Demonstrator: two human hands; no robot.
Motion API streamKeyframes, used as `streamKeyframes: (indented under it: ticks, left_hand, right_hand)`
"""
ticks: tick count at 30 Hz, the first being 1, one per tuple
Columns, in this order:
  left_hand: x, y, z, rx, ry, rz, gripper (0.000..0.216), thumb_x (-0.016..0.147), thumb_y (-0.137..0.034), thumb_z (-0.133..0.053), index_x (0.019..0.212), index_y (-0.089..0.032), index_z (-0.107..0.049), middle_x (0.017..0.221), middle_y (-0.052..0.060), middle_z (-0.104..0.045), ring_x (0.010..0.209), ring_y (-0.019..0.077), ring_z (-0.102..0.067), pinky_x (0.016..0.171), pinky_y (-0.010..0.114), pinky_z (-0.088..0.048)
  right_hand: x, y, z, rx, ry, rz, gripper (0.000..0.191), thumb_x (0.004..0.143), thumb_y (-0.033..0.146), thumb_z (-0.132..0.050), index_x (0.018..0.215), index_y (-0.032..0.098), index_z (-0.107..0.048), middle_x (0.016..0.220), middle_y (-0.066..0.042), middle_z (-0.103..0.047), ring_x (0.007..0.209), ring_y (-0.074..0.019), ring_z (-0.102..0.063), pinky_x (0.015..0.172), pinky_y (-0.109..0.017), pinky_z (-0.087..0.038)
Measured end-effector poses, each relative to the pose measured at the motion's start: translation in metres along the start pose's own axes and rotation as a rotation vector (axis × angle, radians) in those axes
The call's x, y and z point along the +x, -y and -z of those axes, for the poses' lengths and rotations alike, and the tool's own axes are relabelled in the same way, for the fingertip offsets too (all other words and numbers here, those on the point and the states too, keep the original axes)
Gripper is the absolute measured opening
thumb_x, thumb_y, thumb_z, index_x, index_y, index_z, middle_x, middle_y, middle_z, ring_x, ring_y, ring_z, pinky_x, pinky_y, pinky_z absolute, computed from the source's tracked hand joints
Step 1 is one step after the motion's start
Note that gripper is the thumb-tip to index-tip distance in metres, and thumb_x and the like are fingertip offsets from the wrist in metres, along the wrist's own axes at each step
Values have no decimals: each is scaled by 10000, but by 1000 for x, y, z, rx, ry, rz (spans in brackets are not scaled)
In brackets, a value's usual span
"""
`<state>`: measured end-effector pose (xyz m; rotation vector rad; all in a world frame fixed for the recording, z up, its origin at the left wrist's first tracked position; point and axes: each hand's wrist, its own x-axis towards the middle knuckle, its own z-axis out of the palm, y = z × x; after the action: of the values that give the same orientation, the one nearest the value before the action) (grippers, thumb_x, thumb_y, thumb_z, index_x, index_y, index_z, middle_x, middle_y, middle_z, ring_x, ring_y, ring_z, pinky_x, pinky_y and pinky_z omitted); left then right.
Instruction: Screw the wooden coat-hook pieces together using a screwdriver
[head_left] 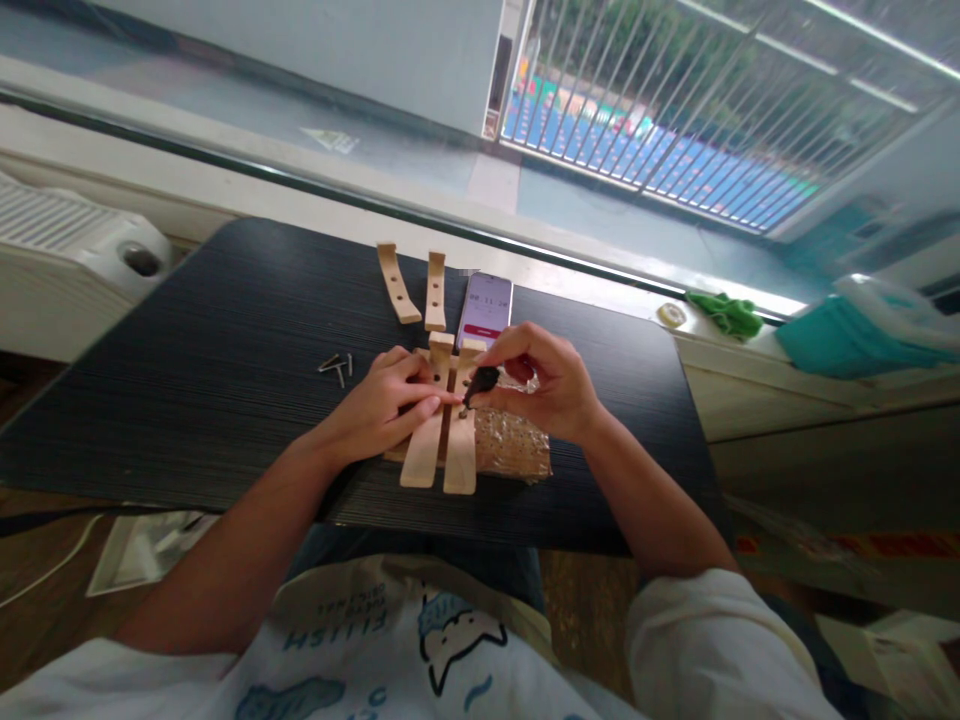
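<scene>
Two pale wooden pieces with curled-up ends lie side by side, the left piece [422, 450] and the right piece [460, 460], across a brown block wrapped in clear film [517, 445]. My left hand [390, 400] rests over the left piece, its fingers stretched out and the index fingertip reaching the right piece. Between the thumb and fingers of my right hand [551, 385] is a small black tool [482, 381] with a narrow tip, pointing down at the right piece. A small metal spot [463, 413] shows just below that tip. My fingers partly cover the holes.
Two more drilled wooden pieces, one curved [398, 285] and one straighter [435, 292], lie beyond my hands beside a phone [487, 300] showing a timer. Several metal screws [337, 368] lie at left on the black table [187, 350]. A green cloth [724, 314] and tape roll [671, 315] sit on the sill.
</scene>
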<state>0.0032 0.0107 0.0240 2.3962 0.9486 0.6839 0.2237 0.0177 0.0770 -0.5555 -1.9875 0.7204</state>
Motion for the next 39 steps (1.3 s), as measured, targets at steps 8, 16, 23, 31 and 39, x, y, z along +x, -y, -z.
streamKeyframes:
  ticks: [8, 16, 23, 31, 39]
  left_hand:
    - [-1, 3, -1, 15, -7, -13, 378, 959, -331, -390, 962, -221, -751, 969, 63, -560, 963, 235, -456, 912, 425, -366]
    - [-1, 3, -2, 19, -9, -19, 396, 965, -309, -383, 891, -189, -753, 931, 66, -546, 927, 227, -445, 888, 407, -356]
    - [0, 4, -3, 20, -17, -20, 387, 964, -318, -390, 926, -197, -755, 920, 61, -544, 923, 222, -449, 874, 392, -354]
    - [-1, 3, -2, 13, -23, -22, 390, 968, -333, -385, 992, -216, -756, 929, 63, -554, 927, 225, -450, 886, 397, -348]
    - [-1, 3, -2, 14, -25, -20, 381, 970, -336, -386, 1066, -245, -743, 932, 59, -558, 934, 223, -449, 892, 401, -350]
  right_hand:
    - [-1, 4, -4, -137, -84, -5, 239, 749, 337, -765, 851, 196, -601, 683, 58, -589, 514, -42, -425, 493, -209, -382]
    - [-5, 12, -11, -316, -175, 26, 211, 747, 277, -760, 841, 216, -582, 683, 64, -586, 534, -61, -470, 528, -223, -434]
    - [-9, 15, -19, -389, -268, -8, 234, 735, 232, -767, 833, 225, -554, 682, 68, -557, 542, -62, -456, 524, -216, -426]
    - [-11, 15, -27, -476, -325, -26, 223, 755, 257, -742, 839, 229, -537, 676, 67, -547, 524, -64, -421, 523, -222, -418]
    - [-8, 9, -26, -404, -315, 24, 225, 763, 230, -738, 920, 239, -578, 721, 60, -559, 532, -62, -427, 507, -218, -406]
